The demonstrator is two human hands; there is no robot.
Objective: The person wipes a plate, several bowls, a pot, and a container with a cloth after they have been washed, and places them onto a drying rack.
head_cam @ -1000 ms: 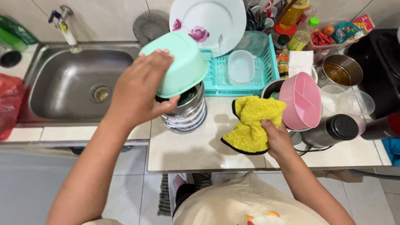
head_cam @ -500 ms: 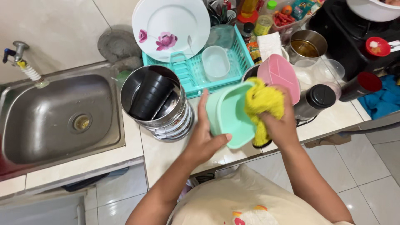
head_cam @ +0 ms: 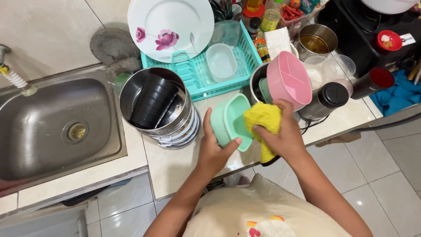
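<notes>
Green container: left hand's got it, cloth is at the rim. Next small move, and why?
Probably push the yellow cloth down into the mint green container and wipe round the inside. The left hand holds the container tilted, its opening turned toward the right hand, which grips the cloth at the rim; the inner wall lies exposed and reachable.

A flowered white plate (head_cam: 171, 27) leans in a teal rack (head_cam: 199, 74) beside the steel sink (head_cam: 57, 127).
</notes>
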